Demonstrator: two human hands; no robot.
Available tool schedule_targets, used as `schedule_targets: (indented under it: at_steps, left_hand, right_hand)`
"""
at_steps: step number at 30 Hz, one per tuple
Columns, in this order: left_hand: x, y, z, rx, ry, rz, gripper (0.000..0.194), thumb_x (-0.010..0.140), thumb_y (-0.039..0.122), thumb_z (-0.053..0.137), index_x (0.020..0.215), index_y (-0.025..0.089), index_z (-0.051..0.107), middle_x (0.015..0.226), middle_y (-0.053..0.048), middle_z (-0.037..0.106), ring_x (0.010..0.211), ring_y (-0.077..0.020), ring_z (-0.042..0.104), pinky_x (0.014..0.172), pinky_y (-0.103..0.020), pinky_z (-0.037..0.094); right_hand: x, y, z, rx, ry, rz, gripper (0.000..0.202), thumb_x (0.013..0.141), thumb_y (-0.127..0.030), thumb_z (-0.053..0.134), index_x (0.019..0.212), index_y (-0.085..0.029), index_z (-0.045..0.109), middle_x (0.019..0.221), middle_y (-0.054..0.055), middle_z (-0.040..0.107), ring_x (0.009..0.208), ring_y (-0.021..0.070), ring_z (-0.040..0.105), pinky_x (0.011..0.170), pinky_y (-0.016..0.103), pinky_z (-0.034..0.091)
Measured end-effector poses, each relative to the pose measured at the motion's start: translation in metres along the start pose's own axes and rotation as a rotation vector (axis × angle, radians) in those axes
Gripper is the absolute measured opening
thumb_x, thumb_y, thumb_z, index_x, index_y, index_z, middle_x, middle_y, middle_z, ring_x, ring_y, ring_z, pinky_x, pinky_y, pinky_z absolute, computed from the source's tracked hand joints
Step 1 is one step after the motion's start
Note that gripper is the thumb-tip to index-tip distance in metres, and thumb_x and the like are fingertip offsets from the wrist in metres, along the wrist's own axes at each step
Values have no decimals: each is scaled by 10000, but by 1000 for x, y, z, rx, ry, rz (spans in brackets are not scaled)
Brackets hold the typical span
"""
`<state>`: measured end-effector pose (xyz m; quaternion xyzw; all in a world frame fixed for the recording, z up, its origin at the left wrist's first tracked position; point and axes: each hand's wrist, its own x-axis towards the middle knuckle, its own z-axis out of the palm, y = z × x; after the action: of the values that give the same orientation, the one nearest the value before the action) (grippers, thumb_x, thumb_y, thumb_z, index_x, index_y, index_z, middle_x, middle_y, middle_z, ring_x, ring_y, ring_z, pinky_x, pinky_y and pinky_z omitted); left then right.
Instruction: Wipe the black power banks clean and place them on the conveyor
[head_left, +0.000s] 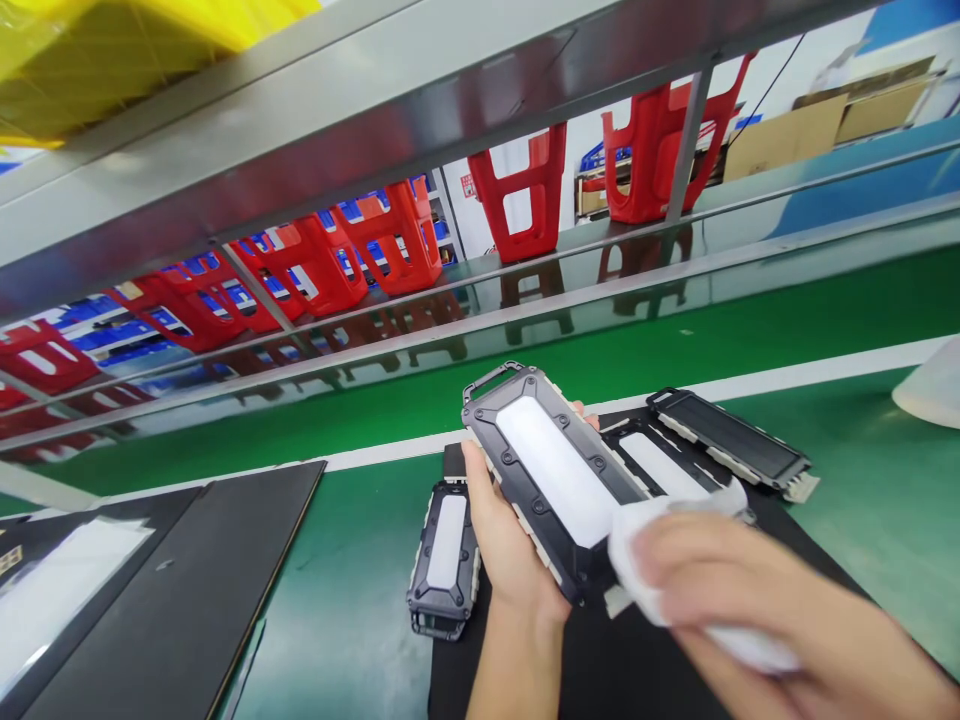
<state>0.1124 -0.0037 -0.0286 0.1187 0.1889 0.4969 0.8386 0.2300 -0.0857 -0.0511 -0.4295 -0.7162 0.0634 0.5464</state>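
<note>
1. Head view shows the left hand point(517, 560) clamped around a black device point(540, 500), its thumb along the near edge and fingertips showing at the far edge. The device is tilted above the black mat point(600, 660), with its white panel point(559, 470) facing up.
2. The right hand point(720, 570), blurred, has its fingers closed on a white cloth point(637, 540) at the device's lower right end. Blur hides how firmly the cloth presses, or whether all of it touches.
3. For good control, the left grip should bear on the rigid side edges, with the thumb off the white panel so that no fresh print lands on it.
4. A flat pad of cloth would serve better than a loose bunch: fingertips stay covered, and loose folds are less likely to snag on the raised screws and ribs of the frame.
5. Pressure is best light and even over the panel, firmer into the frame's corners, the left hand bracing against each push so the device does not twist.
6. Clearance matters: a second device point(656, 460) lies close behind the cloth on the counter point(352, 600) side, and a swinging wrist could knock it.
</note>
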Motion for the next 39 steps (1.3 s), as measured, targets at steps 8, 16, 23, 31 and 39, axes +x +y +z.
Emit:
schedule_targets:
  at_steps: [8,16,23,31,39]
  left_hand:
    - [-7,3,1,28,-59,3,794,806,700,356,1157,46,638,1015,-160,701,881,-228,659,865,-332,502]
    - [-8,7,-1,53,-166,1,782,835,683,308,1134,50,654,1023,-154,710,889,-225,672,807,-313,528]
    - [-7,10,-2,87,-220,36,777,842,689,279,1123,76,666,1031,-135,715,930,-222,672,822,-306,528]
    - [-8,8,3,78,-229,22,786,835,697,278,1111,72,666,1039,-126,712,939,-217,665,832,-298,521]
    - [-11,5,3,107,-234,7,809,821,718,264,1130,83,660,1045,-134,707,926,-222,665,828,-310,523]
  right_hand:
    - [3,27,-11,-271,72,-31,284,763,-14,456,844,-237,613,890,31,650,802,174,637,708,280,507]
    - [17,9,-7,364,-111,756,356,765,-550,582,947,-244,575,745,-4,565,681,180,554,594,265,473]
    - [19,2,14,652,-176,779,393,754,-422,651,1096,-228,654,1095,59,678,1046,274,596,943,383,460]
    - [11,0,22,628,-111,783,372,791,-300,611,1155,-222,613,1100,57,677,1021,252,619,925,379,486]
    - [7,-6,25,797,-25,822,403,802,-365,627,1177,-221,595,1028,81,689,884,252,657,824,407,539]
